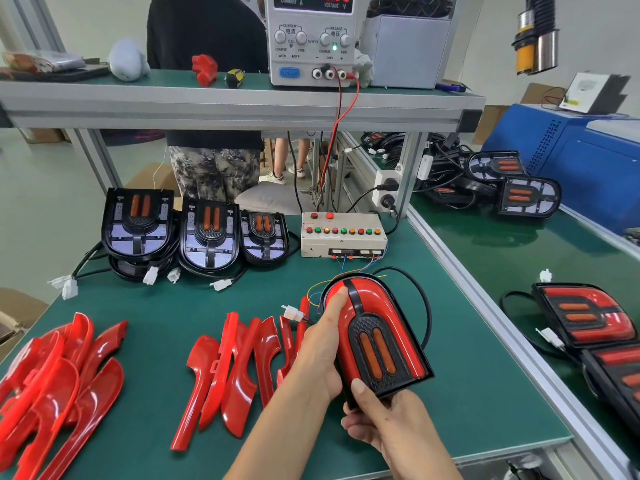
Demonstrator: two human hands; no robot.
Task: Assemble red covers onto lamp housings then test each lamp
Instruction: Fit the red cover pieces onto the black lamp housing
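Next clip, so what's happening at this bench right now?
A person holds a lamp with its red cover already on above the green table. The left hand grips its side, thumb pressing the cover, and the right hand holds its lower end. Three uncovered housings wait at the back, loose red covers lie to the left, and the button test box sits just behind.

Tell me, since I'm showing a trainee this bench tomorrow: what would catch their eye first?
Probably the lamp with red covers fitted, held in both hands at front centre. Next, the loose red covers spread across the green mat's left side, and three uncovered housings lined up behind them.
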